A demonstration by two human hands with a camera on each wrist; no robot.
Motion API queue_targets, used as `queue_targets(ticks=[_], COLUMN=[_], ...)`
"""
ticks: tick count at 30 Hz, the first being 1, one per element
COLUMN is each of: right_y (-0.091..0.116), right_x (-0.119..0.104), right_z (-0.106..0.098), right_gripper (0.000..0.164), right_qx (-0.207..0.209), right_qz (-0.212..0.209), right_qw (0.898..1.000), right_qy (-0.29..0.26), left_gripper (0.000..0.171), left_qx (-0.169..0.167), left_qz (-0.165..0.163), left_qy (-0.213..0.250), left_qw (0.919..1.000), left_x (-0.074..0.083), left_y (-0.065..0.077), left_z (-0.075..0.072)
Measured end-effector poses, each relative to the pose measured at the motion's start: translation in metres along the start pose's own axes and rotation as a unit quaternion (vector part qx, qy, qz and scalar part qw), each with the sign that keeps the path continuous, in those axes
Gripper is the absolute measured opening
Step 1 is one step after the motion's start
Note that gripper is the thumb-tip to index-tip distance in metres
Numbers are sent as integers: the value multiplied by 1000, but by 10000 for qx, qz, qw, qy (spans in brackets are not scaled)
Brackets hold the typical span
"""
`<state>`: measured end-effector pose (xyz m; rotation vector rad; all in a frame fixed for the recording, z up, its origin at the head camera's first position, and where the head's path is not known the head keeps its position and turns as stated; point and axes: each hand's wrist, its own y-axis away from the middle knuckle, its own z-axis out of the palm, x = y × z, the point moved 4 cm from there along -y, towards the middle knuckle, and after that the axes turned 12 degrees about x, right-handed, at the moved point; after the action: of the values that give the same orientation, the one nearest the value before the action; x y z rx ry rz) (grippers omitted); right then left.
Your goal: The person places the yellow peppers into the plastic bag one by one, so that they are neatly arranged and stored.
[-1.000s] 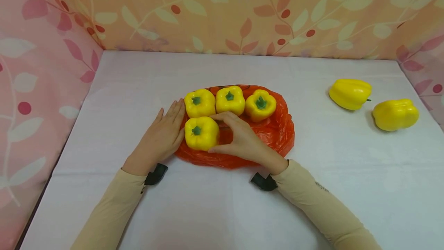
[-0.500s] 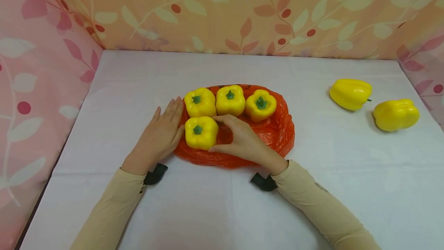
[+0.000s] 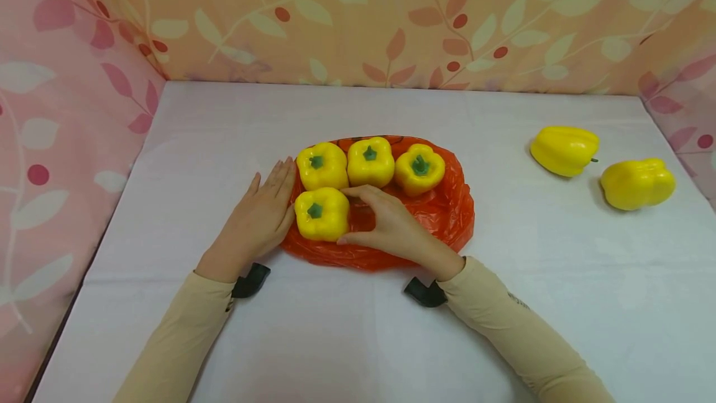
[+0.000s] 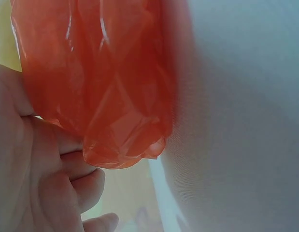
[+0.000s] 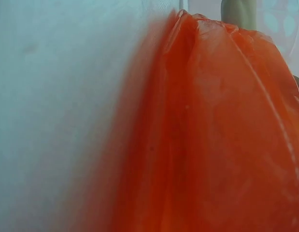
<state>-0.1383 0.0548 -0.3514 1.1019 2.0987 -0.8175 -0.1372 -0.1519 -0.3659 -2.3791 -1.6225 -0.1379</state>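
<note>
In the head view a red plastic bag (image 3: 436, 216) stands with its mouth spread wide. Inside, at the front left, is a yellow bell pepper (image 3: 321, 226) with its green stem up. My right hand (image 3: 391, 226) holds that pepper's right side, thumb at the front and fingers at the back. Against the bag's left side rests my left hand (image 3: 254, 222), its fingers extended. Behind the held pepper, a row has a left pepper (image 3: 330, 173), a middle pepper (image 3: 377, 170) and a right pepper (image 3: 416, 185). The left wrist view shows left-hand fingers (image 4: 67, 188) beside the red plastic.
Two more yellow peppers lie on their sides at the right of the white-covered table (image 3: 335, 341): one farther back (image 3: 562, 151), the other nearer the right edge (image 3: 637, 185). Floral cloth (image 3: 358, 17) hangs behind and at both sides. Red plastic (image 5: 226, 135) fills much of the right wrist view.
The front-left pepper has shifted slightly left and its stem has turned a little. My right fingers have slid slightly toward its right edge. My left hand stays against the bag.
</note>
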Motion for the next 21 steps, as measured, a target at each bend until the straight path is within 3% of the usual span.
queue_targets(ticks=[7, 21], right_y=[0, 8], right_x=[1, 4], right_z=[-2, -29], right_gripper=[70, 58], right_qx=[-42, 378], right_qz=[47, 133], right_qw=[10000, 9986], right_qy=[-60, -348], left_gripper=[64, 62], left_qx=[27, -6], left_qz=[46, 66], left_qy=[-20, -43], left_qw=[10000, 10000], left_x=[0, 2], left_y=[0, 1], left_z=[0, -1])
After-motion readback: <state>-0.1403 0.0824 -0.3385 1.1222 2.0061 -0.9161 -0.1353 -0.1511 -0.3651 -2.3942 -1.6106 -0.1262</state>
